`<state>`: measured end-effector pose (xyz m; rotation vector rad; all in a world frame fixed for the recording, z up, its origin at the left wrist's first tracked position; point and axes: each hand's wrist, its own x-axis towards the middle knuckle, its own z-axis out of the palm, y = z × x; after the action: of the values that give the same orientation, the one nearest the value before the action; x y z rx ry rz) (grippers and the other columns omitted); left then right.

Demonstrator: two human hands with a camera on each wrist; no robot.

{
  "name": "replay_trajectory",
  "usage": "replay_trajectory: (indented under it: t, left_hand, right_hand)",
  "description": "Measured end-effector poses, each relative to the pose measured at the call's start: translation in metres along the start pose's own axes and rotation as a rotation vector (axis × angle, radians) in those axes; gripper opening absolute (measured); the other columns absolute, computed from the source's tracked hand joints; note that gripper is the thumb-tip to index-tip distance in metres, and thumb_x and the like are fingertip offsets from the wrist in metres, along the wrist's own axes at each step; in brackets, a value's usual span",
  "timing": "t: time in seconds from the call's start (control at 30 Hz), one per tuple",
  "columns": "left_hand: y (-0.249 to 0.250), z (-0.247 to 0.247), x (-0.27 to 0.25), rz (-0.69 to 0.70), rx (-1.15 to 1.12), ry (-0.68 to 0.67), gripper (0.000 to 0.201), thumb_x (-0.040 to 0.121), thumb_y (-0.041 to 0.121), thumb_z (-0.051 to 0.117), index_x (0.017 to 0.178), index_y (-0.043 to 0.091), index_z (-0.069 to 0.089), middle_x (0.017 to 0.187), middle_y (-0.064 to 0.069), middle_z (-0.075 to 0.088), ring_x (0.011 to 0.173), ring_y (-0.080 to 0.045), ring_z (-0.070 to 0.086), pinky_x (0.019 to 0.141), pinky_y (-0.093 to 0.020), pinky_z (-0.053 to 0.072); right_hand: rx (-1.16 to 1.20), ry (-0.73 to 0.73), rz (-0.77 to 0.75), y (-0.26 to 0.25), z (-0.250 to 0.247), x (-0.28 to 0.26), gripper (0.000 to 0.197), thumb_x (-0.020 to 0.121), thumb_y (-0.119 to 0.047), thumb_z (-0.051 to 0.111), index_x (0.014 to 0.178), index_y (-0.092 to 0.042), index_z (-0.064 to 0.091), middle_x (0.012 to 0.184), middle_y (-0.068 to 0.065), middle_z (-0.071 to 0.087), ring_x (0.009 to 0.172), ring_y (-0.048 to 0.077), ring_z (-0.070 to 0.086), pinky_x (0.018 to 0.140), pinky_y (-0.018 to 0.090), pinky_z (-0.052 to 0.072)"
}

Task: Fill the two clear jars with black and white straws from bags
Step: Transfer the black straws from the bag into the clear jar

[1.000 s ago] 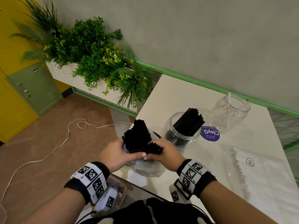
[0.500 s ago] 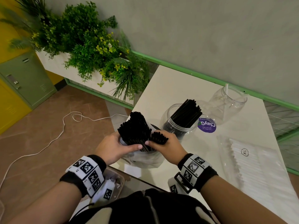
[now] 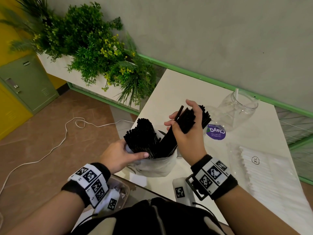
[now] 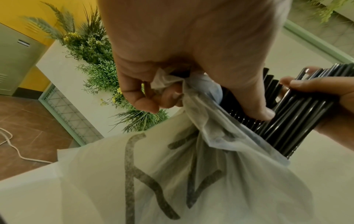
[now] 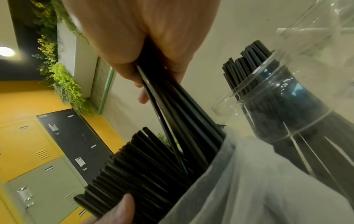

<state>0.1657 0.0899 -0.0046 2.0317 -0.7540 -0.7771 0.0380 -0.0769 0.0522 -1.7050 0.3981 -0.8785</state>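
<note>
My left hand point(image 3: 123, 155) grips the mouth of a thin white plastic bag point(image 3: 155, 167) and the black straws point(image 3: 142, 134) standing in it, at the table's near left edge. My right hand point(image 3: 189, 138) holds a smaller bundle of black straws point(image 3: 184, 119), raised slantwise, its lower ends still inside the bag. Behind that hand stands a clear jar point(image 5: 287, 98) partly filled with black straws. A second clear jar point(image 3: 237, 111) at the back holds a single white straw point(image 3: 236, 94). In the left wrist view the bag point(image 4: 191, 166) is bunched under my fingers point(image 4: 145, 97).
A clear bag of white straws point(image 3: 264, 170) lies flat on the white table point(image 3: 169, 92) at the right. A purple round label point(image 3: 216, 132) sits between the jars. A planter with green plants point(image 3: 94, 48) stands left of the table; a white cable point(image 3: 50, 150) crosses the floor.
My right hand has pulled a bundle of black straws up and to the right, out of the bag, towards the nearer jar. My left hand has stayed on the bag.
</note>
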Motion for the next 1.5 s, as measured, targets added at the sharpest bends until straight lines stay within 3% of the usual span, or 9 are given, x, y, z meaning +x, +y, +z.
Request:
replay_trajectory:
  t: [0.1,0.23,0.37,0.57,0.73,0.9,1.13,1.27,1.5]
  left_hand:
    - [0.001,0.002,0.001,-0.004,-0.007,-0.008,0.060,0.048,0.070,0.076,0.097,0.041,0.055,0.098,0.017,0.065,0.097,-0.007,0.063,0.083,-0.023,0.049]
    - [0.001,0.003,0.001,-0.003,0.020,0.004,0.082,0.048,0.072,0.075,0.115,0.027,0.060,0.103,0.013,0.066,0.100,-0.009,0.063,0.087,-0.027,0.051]
    - [0.004,0.001,-0.003,0.012,0.046,0.011,0.079,0.052,0.067,0.073,0.117,0.026,0.058,0.100,0.014,0.062,0.098,-0.008,0.060,0.081,-0.022,0.048]
    - [0.001,0.002,0.003,-0.004,0.055,0.000,0.086,0.050,0.073,0.074,0.120,0.027,0.057,0.107,0.013,0.066,0.102,-0.008,0.062,0.088,-0.028,0.051]
    - [0.000,0.001,0.005,0.006,0.029,-0.007,0.092,0.044,0.080,0.072,0.119,0.029,0.058,0.107,0.016,0.067,0.102,-0.005,0.062,0.088,-0.026,0.051]
    - [0.004,0.000,0.005,0.020,0.018,-0.021,0.093,0.035,0.088,0.065,0.112,0.036,0.057,0.098,0.025,0.062,0.093,0.004,0.059,0.073,-0.010,0.044]
    - [0.008,-0.003,0.005,0.054,0.044,-0.041,0.079,0.038,0.087,0.062,0.103,0.044,0.052,0.091,0.033,0.058,0.085,0.016,0.053,0.067,-0.004,0.040]
    - [0.009,-0.003,0.006,0.049,0.076,-0.048,0.075,0.032,0.094,0.056,0.093,0.051,0.049,0.092,0.030,0.060,0.087,0.011,0.056,0.073,-0.012,0.046]
    - [0.007,-0.003,0.007,0.050,0.084,-0.066,0.082,0.032,0.096,0.055,0.097,0.046,0.052,0.102,0.019,0.067,0.096,-0.002,0.062,0.086,-0.026,0.052]
  right_hand:
    - [-0.051,-0.033,-0.013,-0.004,0.004,0.001,0.059,0.090,0.012,0.048,0.128,-0.031,0.037,0.097,0.009,0.058,0.085,0.021,0.068,0.089,0.043,0.054]
    - [-0.051,-0.033,0.008,-0.006,0.007,0.004,0.051,0.089,0.013,0.048,0.119,-0.029,0.041,0.095,0.010,0.055,0.080,0.020,0.065,0.085,0.050,0.054]
    - [0.064,-0.004,0.010,-0.024,-0.003,0.018,0.048,0.089,0.015,0.046,0.113,-0.026,0.042,0.093,0.009,0.053,0.078,0.025,0.062,0.081,0.050,0.054]
    - [0.121,-0.036,-0.007,-0.046,-0.017,0.040,0.048,0.088,0.019,0.044,0.112,-0.022,0.041,0.093,0.010,0.053,0.077,0.025,0.060,0.080,0.049,0.054]
    - [0.180,0.055,-0.006,-0.055,-0.041,0.058,0.045,0.088,0.018,0.046,0.111,-0.020,0.041,0.090,0.006,0.055,0.076,0.022,0.062,0.078,0.045,0.057]
    - [0.149,0.125,0.003,-0.057,-0.058,0.066,0.046,0.088,0.016,0.048,0.111,-0.023,0.041,0.090,0.006,0.055,0.078,0.022,0.063,0.080,0.046,0.057]
    - [0.094,0.352,-0.228,-0.059,-0.069,0.077,0.045,0.087,0.017,0.043,0.108,-0.023,0.037,0.090,0.008,0.052,0.078,0.026,0.059,0.081,0.046,0.055]
    - [-0.026,0.432,-0.213,-0.026,-0.062,0.076,0.045,0.087,0.011,0.043,0.109,-0.028,0.039,0.093,0.008,0.052,0.082,0.025,0.062,0.086,0.049,0.054]
    - [-0.135,0.501,-0.092,0.034,-0.036,0.073,0.036,0.090,0.010,0.049,0.111,-0.017,0.038,0.087,-0.002,0.051,0.081,0.003,0.060,0.084,0.014,0.045]
